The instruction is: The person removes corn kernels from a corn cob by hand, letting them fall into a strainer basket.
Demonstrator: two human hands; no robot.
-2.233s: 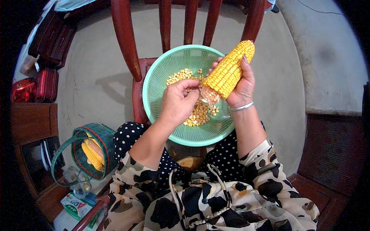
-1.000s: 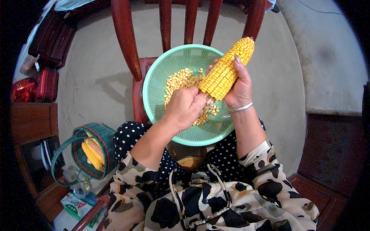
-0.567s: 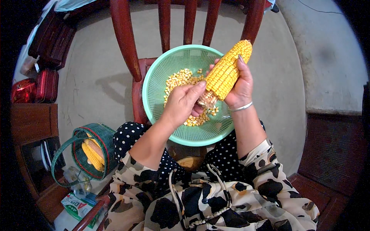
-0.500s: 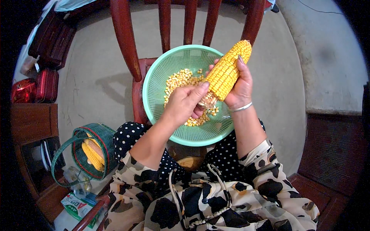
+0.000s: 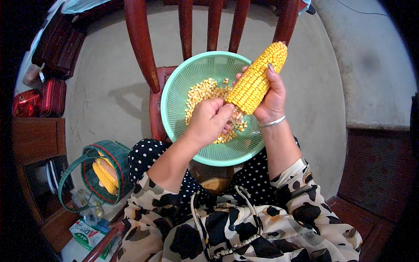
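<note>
A yellow corn cob [image 5: 256, 81] is held slantwise over a mint-green plastic strainer basket [image 5: 171, 123], its far tip pointing up and to the right. My right hand [image 5: 271, 98] is closed round the cob from the right, thumb along its upper side. At the cob's near end, where kernels are off and pale core shows, my left hand [image 5: 208, 118] is closed, thumb and fingers pressed on it. Its fingertips are partly hidden. Loose corn kernels [image 5: 201, 91] lie in the bottom of the basket beneath both hands.
The basket rests on a red wooden chair [image 5: 157, 111] with upright back slats, above my knees. To the left, a green woven handbasket [image 5: 118, 153] holds several corn cobs [image 5: 106, 175]. Beside it are a plastic bag [image 5: 89, 205], a printed carton [image 5: 87, 233] and a wooden cabinet [image 5: 41, 135].
The cob has risen slightly up and right in my right hand. My left thumb has shifted downward at the cob's near end, and the fingers have drawn in closer.
</note>
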